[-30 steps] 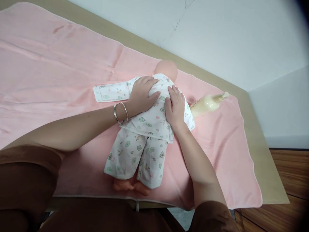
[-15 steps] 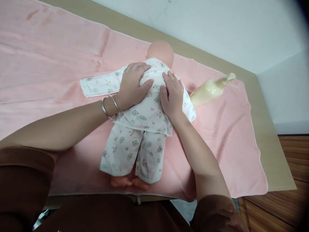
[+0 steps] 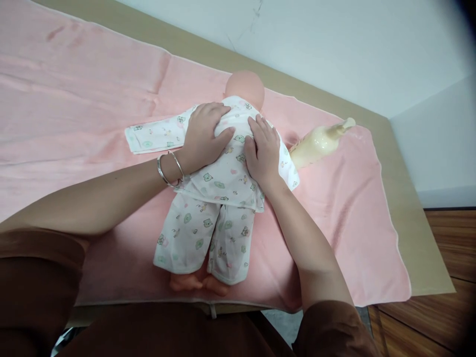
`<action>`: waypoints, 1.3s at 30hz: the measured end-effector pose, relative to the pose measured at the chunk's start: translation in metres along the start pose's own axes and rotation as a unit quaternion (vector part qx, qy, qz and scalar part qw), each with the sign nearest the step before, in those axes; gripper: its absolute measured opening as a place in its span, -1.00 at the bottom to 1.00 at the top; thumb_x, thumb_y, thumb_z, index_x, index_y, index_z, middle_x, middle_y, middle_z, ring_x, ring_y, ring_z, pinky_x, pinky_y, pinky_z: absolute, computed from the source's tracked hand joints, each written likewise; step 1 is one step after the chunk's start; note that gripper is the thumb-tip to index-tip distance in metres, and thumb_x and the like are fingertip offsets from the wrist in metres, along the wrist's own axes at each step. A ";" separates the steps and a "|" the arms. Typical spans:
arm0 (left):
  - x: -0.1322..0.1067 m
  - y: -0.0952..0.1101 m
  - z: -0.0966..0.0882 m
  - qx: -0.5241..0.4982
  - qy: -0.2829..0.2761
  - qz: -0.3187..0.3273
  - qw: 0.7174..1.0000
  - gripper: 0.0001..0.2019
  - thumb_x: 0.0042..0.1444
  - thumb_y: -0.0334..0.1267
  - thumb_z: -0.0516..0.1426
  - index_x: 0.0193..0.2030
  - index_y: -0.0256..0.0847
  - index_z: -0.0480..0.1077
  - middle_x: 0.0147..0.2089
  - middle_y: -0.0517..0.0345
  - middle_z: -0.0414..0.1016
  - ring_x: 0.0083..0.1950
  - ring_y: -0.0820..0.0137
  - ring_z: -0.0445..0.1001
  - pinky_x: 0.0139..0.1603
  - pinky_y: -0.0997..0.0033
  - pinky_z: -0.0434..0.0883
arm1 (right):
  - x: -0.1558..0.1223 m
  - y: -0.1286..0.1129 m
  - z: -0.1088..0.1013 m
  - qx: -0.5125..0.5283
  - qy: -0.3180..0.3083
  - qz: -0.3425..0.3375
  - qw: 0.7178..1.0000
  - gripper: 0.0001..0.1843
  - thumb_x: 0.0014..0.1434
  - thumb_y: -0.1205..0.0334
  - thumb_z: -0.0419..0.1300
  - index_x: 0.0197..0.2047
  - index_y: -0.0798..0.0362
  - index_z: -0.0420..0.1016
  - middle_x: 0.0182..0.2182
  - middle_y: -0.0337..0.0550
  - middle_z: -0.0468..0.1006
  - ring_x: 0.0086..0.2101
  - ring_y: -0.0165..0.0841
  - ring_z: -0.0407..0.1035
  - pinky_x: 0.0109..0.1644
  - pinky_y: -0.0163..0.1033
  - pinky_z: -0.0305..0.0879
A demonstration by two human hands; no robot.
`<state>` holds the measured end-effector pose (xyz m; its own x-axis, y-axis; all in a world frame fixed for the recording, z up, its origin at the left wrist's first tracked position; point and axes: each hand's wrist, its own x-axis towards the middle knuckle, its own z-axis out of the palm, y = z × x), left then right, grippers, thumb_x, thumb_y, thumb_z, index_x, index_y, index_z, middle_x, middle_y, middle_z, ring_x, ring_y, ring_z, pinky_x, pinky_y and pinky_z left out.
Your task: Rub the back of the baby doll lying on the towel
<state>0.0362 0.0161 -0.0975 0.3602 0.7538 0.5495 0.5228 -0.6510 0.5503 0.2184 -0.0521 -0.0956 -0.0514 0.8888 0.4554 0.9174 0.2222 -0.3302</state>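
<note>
A baby doll (image 3: 245, 89) lies face down on a pink blanket (image 3: 357, 218), its bald head away from me. It wears a white printed top (image 3: 219, 173) and matching trousers (image 3: 189, 233), with its bare feet (image 3: 186, 281) showing below the cuffs. My left hand (image 3: 206, 131) rests flat on the left side of the doll's upper back, thumb spread toward the middle. On the right side of the back lies my right hand (image 3: 263, 148), fingers stretched toward the shoulder. Neither hand grips anything. The doll's face is hidden.
A pale yellow pump bottle (image 3: 320, 142) lies tilted just right of the doll's right sleeve. The wooden table edge (image 3: 412, 198) shows beyond the blanket, and a white wall (image 3: 334, 49) stands behind it. Wooden flooring (image 3: 453, 248) appears at the far right.
Both hands stay on the doll's back with almost no movement. The whole view has shifted slightly, so the doll's head and the bottle appear a little lower and further left.
</note>
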 end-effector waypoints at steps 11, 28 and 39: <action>-0.001 0.003 0.000 0.002 0.014 0.006 1.000 -0.55 0.32 0.07 0.05 0.23 -0.06 0.38 0.25 0.04 0.47 0.32 0.06 0.38 0.40 -0.12 0.29 | 0.000 -0.006 -0.006 -0.014 -0.029 0.021 0.999 -0.45 0.46 0.10 -0.23 0.41 -0.01 0.18 0.45 -0.01 0.22 0.46 -0.18 0.01 0.53 0.21 -0.11; 0.000 0.004 -0.001 0.002 0.014 0.008 1.000 -0.54 0.29 0.05 0.06 0.22 -0.10 0.39 0.26 -0.01 0.47 0.32 0.05 0.37 0.40 -0.12 0.29 | 0.000 -0.003 -0.004 -0.018 -0.013 0.007 1.000 -0.46 0.47 0.08 -0.23 0.41 -0.03 0.19 0.44 -0.01 0.24 0.44 -0.18 0.06 0.51 0.22 -0.06; -0.001 0.004 0.000 -0.013 0.014 -0.009 1.000 -0.58 0.25 -0.04 0.12 0.24 0.02 0.39 0.25 0.06 0.46 0.34 0.01 0.36 0.42 -0.14 0.27 | 0.000 -0.004 -0.005 0.007 -0.010 0.011 1.000 -0.46 0.46 0.06 -0.22 0.40 -0.07 0.20 0.43 -0.03 0.25 0.44 -0.17 0.05 0.51 0.25 -0.08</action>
<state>0.0383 0.0125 -0.0962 0.3286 0.7628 0.5569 0.5082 -0.6398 0.5765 0.2168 -0.0552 -0.0901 -0.0385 0.9016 0.4308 0.9130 0.2069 -0.3515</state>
